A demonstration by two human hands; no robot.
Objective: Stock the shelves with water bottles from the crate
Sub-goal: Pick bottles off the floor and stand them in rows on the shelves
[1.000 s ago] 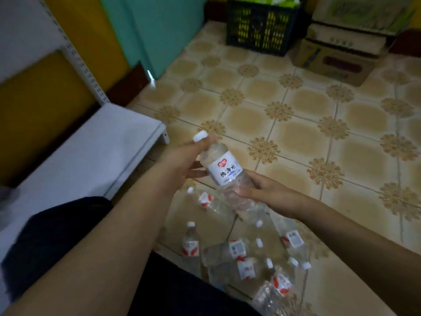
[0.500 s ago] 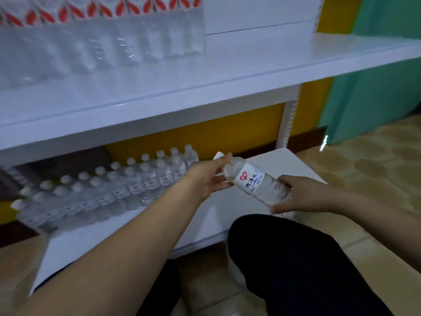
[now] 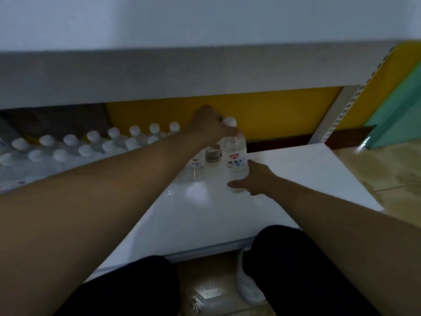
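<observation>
Now bottle (image 3: 235, 156) upright on bottom shelf (image 3: 296, 169), just right of stocked rows (image 3: 95, 144). Left hand (image 3: 208, 126) curled round neck just under white cap; right hand (image 3: 255, 179) wrapped round base, below label. Likely full: moderately heavy, thin plastic yields under squeeze, smooth wall maybe slippery. Neck and base are stiffest holds; mid-body softer. Label between the two grips: red heart-like logo, blue Chinese characters, too blurred to read surely. Neighbouring bottles carry same label.
</observation>
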